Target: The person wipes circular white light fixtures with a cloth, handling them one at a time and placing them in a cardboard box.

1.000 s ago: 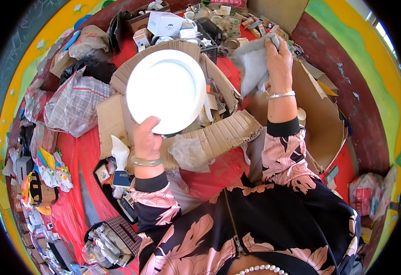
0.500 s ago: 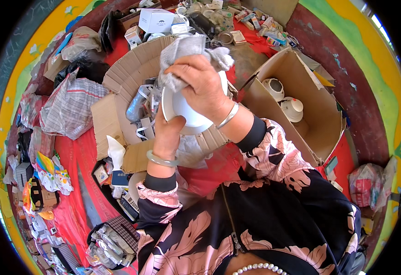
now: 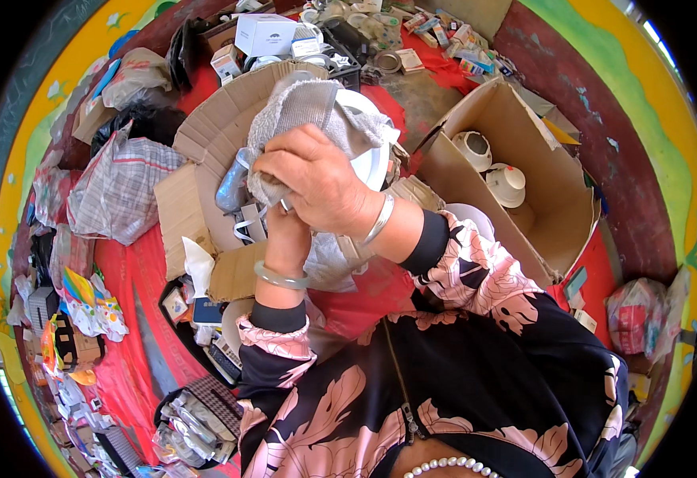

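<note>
A grey cloth (image 3: 300, 111) is bunched in my right hand (image 3: 316, 177), whose fingers are closed on it. It lies over a white, round, bowl-shaped thing (image 3: 374, 166) with a smooth rim, and covers much of it. Below that, my left hand (image 3: 288, 235) is raised against the near side of the white thing and grips it, its fingers largely hidden behind the right hand and the cloth. Both hands are above an opened cardboard box (image 3: 225, 119) holding a blue-wrapped item (image 3: 233, 187) and other small goods.
To the right, a deep cardboard box (image 3: 551, 159) holds two white rounded pots (image 3: 507, 187). A checked bag (image 3: 125, 187) lies left, beside red sheeting (image 3: 129, 279). A black tray of small items (image 3: 205, 327) is near my left sleeve. Small boxes (image 3: 265, 36) crowd the far side.
The right hand has moved down and left with the cloth, which now spreads over more of the white thing. The thing's open inside, visible before, is now mostly covered.
</note>
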